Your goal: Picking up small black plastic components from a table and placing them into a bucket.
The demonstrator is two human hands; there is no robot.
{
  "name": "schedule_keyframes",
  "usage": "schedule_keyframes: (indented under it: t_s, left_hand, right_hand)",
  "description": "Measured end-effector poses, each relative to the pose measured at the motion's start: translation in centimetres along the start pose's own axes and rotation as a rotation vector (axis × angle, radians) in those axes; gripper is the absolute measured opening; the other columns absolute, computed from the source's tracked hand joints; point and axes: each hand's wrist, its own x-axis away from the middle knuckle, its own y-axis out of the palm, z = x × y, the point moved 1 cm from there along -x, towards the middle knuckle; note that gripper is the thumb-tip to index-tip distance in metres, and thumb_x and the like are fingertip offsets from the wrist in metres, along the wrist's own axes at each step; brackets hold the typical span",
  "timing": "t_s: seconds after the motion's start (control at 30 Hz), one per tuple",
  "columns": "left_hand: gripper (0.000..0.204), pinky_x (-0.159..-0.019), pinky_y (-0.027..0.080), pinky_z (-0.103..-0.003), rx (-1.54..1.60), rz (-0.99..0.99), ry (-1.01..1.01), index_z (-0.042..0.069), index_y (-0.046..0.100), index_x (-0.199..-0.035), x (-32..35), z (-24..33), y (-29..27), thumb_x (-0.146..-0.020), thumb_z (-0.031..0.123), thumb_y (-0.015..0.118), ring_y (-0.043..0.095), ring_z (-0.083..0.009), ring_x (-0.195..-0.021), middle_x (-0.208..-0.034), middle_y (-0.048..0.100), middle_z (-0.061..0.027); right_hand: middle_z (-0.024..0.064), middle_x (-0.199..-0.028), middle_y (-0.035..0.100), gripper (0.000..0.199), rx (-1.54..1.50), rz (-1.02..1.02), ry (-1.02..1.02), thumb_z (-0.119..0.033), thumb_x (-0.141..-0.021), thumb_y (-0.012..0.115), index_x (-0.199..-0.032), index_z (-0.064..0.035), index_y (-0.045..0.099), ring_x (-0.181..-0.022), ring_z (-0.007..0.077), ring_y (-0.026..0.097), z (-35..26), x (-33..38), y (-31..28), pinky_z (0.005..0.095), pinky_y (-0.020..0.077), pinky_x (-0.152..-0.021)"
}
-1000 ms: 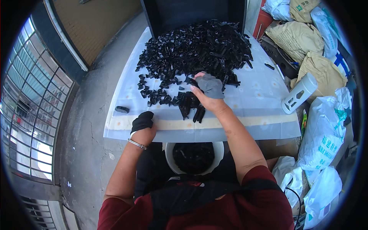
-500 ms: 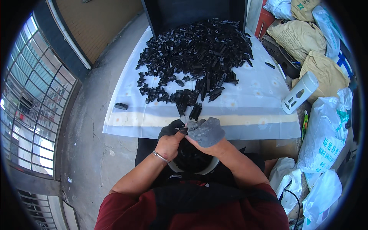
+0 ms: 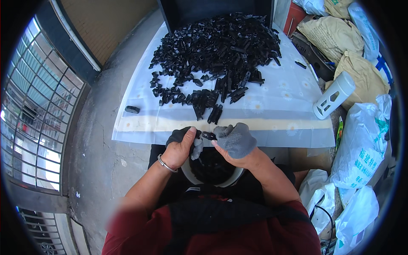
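Note:
Just past the table's near edge, my right hand [image 3: 236, 142], in a grey dotted glove that leaves the thumb bare, pinches a small black plastic part [image 3: 208, 135] with openings in it. A short gap to the left, my left hand [image 3: 180, 144], with dark glove fabric over the fingers and a bare thumb, is closed on a dark piece [image 3: 198, 134], mostly hidden by the fingers. Below both hands, between my legs, sits a white-rimmed bucket [image 3: 231, 181] with black parts inside. A large pile of black plastic parts [image 3: 216, 51] covers the far half of the table.
The table [image 3: 272, 114] has a white flowered cover. A single black part [image 3: 132, 109] lies at its left edge, and another [image 3: 300, 64] toward the right. A white bottle [image 3: 334, 95] leans at the right edge. White sacks [image 3: 359, 144] crowd the right side; a black bin [image 3: 216, 10] stands behind the pile.
My hands were close together over the bucket; they have drawn apart. The black part in my right hand now shows, and more of the bucket is visible.

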Motion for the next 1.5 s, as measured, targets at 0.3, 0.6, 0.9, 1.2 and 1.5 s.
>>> schedule_keyframes:
  t_s: [0.3,0.6,0.9,1.2,1.5]
  left_hand:
    - [0.044,-0.049,0.038,-0.028,-0.223,-0.019,0.135,0.001,0.053,-0.069,0.3,2.0,0.6,-0.094,0.033,0.037,0.045,-0.0137,-0.05,-0.054,0.049,-0.0041]
    - [0.033,-0.057,0.042,-0.042,-0.493,0.062,0.338,0.001,0.054,-0.073,1.0,1.6,1.8,-0.092,0.022,0.037,0.053,-0.0384,-0.061,-0.063,0.056,-0.0179]
    - [0.029,-0.072,0.047,-0.038,-1.024,0.228,0.604,0.005,0.056,-0.105,-5.7,-0.1,-2.8,-0.08,0.019,0.054,0.059,-0.0324,-0.083,-0.093,0.059,-0.0181]
    - [0.024,-0.067,0.049,-0.038,-1.199,0.247,0.457,0.01,0.059,-0.098,-10.1,-2.3,-2.6,-0.075,0.014,0.053,0.06,-0.031,-0.078,-0.09,0.059,-0.0138]
    - [0.021,-0.067,0.05,-0.032,-0.892,0.431,0.611,0.007,0.06,-0.097,-7.8,-2.1,-4.7,-0.078,0.006,0.052,0.063,-0.0255,-0.076,-0.085,0.064,-0.0127]
  right_hand:
    - [0.0058,-0.071,0.059,0.014,0.238,0.008,-0.19,-0.021,-0.077,0.06,-0.079,-0.0072,0.062,-0.063,0.0259,0.054,0.0,0.6,0.9,0.0379,0.0411,-0.059]
    - [0.0031,-0.079,0.058,0.009,0.22,-0.021,-0.182,-0.015,-0.071,0.057,-0.079,-0.0124,0.059,-0.072,0.023,0.056,-1.0,0.6,2.3,0.0363,0.0422,-0.06]
    - [0.0111,-0.083,0.062,0.021,0.115,-0.094,0.203,-0.026,-0.082,0.054,-0.088,-0.0076,0.062,-0.08,0.03,0.058,2.9,-1.2,1.5,0.0396,0.0452,-0.072]
    - [0.0101,-0.079,0.061,0.015,0.434,0.054,0.06,-0.013,-0.072,0.053,-0.082,-0.0103,0.064,-0.078,0.0275,0.056,5.9,-1.7,2.1,0.0412,0.0445,-0.071]
    - [0.0126,-0.073,0.057,0.013,0.509,-0.004,0.112,-0.007,-0.069,0.052,-0.079,-0.0047,0.059,-0.065,0.0299,0.054,5.4,-1.7,0.6,0.0412,0.0431,-0.062]
